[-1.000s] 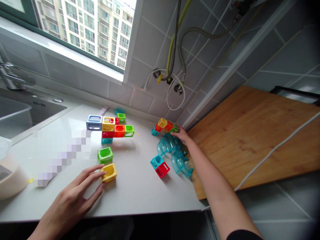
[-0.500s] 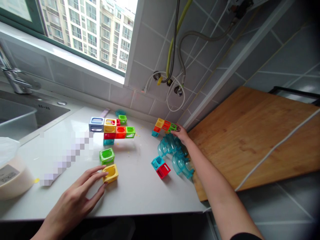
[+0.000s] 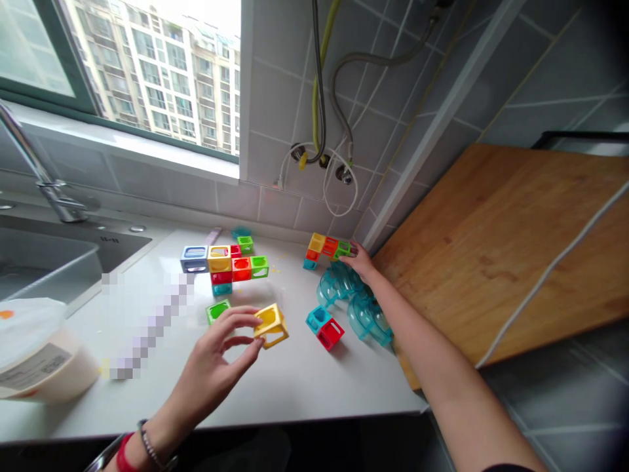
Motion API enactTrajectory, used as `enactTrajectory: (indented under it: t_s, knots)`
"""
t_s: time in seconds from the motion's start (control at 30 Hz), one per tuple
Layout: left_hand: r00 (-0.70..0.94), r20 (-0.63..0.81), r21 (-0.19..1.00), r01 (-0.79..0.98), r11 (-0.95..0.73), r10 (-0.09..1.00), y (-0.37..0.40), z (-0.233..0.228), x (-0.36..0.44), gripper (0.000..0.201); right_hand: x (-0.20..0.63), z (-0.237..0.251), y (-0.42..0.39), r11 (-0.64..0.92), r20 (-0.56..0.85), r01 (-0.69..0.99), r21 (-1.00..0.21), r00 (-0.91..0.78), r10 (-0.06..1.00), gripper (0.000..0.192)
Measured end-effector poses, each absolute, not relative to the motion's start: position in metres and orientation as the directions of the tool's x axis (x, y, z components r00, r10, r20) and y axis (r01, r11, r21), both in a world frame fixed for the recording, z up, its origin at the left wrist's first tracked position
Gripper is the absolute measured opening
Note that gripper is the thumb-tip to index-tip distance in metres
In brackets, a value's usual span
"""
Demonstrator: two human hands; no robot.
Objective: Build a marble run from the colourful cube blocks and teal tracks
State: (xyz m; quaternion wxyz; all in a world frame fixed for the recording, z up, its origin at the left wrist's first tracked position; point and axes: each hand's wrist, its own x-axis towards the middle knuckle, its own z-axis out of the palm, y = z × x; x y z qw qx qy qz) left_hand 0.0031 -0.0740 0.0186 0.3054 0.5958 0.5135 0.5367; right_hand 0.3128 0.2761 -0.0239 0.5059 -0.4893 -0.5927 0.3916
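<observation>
Between the thumb and fingers of my left hand (image 3: 216, 354) is a yellow cube block (image 3: 271, 326) with cut-out sides, lifted over the counter. Just behind that hand lies a loose green cube block (image 3: 217, 311), partly covered by my fingers. My right hand (image 3: 361, 263), at the far right, has its fingers on the green end block (image 3: 343, 250) of a small joined group with orange and yellow blocks (image 3: 317, 242). A larger joined structure (image 3: 220, 259) of blue, yellow, red, orange and green blocks stands at centre left. A joined blue and red pair (image 3: 325, 327) lies to the right.
Clear teal plastic domed pieces (image 3: 354, 298) lie beside my right forearm. A wooden board (image 3: 515, 262) leans at the right, with a white cord (image 3: 550, 275) across it. At the left are a white tub (image 3: 44, 357) and a sink (image 3: 122, 235).
My left hand has lifted the yellow block off the counter and carried it to the right. My right hand keeps its place on the green end block. The camera view has shifted slightly.
</observation>
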Motion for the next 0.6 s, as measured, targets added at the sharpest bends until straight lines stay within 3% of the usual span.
enactTrajectory:
  t_s: [0.1,0.2,0.43,0.6]
  knots:
    - [-0.021,0.144,0.982,0.123,-0.141,0.989,-0.049,0.020,0.007,0.031,0.315,-0.030,0.271,0.236,0.241,0.161,-0.958,0.011,0.971,0.085]
    - [0.004,0.071,0.977,0.201,-0.070,0.997,-0.036,0.004,0.010,0.035,0.319,-0.035,0.266,0.231,0.236,0.146,-0.962,0.017,0.972,0.086]
    - [0.070,0.269,0.778,0.572,-0.259,0.961,-0.052,-0.031,0.012,0.022,0.318,-0.037,0.265,0.244,0.248,0.093,-0.965,0.024,0.969,0.065]
    - [0.075,0.376,0.672,0.664,-0.327,0.924,-0.063,-0.043,0.001,0.028,0.296,-0.042,0.255,0.242,0.236,-0.056,-0.969,0.086,0.968,0.061]
